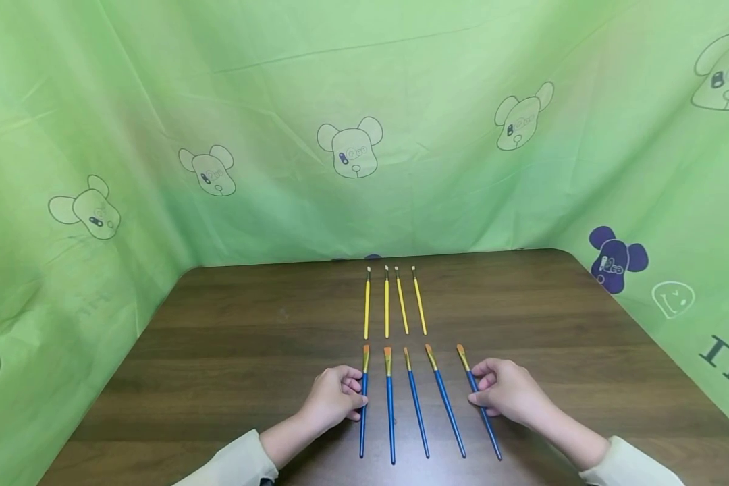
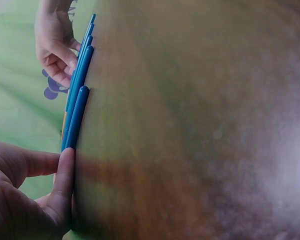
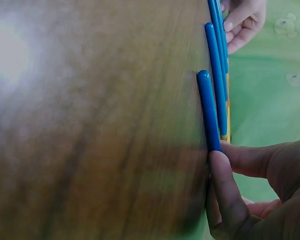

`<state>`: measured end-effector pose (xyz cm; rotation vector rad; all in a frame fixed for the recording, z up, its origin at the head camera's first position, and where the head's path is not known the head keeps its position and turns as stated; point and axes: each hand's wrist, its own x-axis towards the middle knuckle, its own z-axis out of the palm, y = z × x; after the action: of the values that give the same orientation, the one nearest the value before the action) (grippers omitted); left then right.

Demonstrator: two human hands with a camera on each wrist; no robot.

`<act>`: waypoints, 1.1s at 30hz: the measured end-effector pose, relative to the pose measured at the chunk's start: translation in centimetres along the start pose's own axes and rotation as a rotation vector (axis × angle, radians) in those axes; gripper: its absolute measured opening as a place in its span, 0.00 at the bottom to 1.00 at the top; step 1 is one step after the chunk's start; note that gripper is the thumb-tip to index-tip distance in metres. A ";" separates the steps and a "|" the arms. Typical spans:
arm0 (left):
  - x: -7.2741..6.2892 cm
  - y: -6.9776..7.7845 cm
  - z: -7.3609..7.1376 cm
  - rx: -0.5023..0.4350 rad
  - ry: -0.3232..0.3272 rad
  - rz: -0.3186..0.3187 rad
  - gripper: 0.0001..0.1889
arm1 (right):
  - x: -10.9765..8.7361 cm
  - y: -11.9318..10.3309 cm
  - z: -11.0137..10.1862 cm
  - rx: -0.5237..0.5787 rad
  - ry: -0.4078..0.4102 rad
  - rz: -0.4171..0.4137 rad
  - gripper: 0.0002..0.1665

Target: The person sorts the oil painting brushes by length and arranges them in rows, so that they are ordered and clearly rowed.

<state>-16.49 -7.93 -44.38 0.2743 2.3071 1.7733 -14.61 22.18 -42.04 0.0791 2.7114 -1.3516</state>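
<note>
Blue-handled paintbrushes with orange bristles lie in a fanned row on the table, bristles pointing away from me. My left hand pinches the leftmost blue paintbrush between thumb and fingers. At the other end of the row, my right hand pinches the rightmost blue paintbrush, which slants. Between the hands lie three more blue brushes, a wide-tipped one, a thin one and a slanted one. In the wrist views, thumb and finger meet at the left brush and the right brush.
Beyond the blue row, several thin yellow-handled brushes lie side by side, among them a leftmost one and a rightmost one. All rest on a dark brown wooden table. A green printed cloth hangs behind and at both sides.
</note>
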 end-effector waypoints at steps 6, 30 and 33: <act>0.0 -0.2 0.0 0.002 0.005 -0.002 0.18 | 0.1 0.1 0.1 -0.003 0.000 0.006 0.24; 0.2 -0.3 0.0 0.005 0.010 -0.011 0.18 | 0.3 0.1 0.1 -0.001 -0.022 0.006 0.25; 0.2 -0.3 0.0 0.001 0.010 -0.011 0.18 | 0.2 0.1 0.1 0.008 -0.025 0.005 0.25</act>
<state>-16.69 -7.92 -44.68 0.2528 2.3115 1.7724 -14.84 22.19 -42.20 0.0698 2.6834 -1.3530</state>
